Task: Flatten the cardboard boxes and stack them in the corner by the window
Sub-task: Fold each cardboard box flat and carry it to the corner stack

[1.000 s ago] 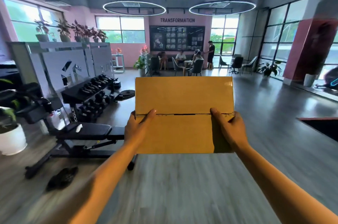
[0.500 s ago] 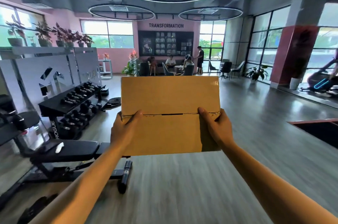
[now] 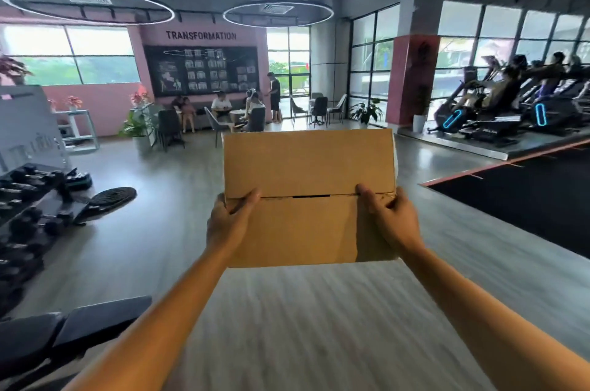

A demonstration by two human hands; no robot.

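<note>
I hold a brown cardboard box [image 3: 306, 199] up in front of me at chest height, its two closed flaps facing me with a dark seam running across the middle. My left hand [image 3: 228, 224] grips its left edge, thumb lying on the seam. My right hand [image 3: 391, 221] grips the right edge the same way, thumb on the seam. The fingers of both hands are hidden behind the box. Tall windows [image 3: 373, 61] line the far right wall.
A dumbbell rack [image 3: 35, 208] and a black bench [image 3: 64, 336] stand on my left. A raised black platform [image 3: 523, 195] and cardio machines [image 3: 498, 116] are on the right. Several people sit at tables [image 3: 236, 114] at the far end. Grey floor [image 3: 303, 326] stretches ahead.
The view has swung to the right: the bench and dumbbell rack slid off to the left and the cardio machines came into sight. My hands keep the same grip on the box.
</note>
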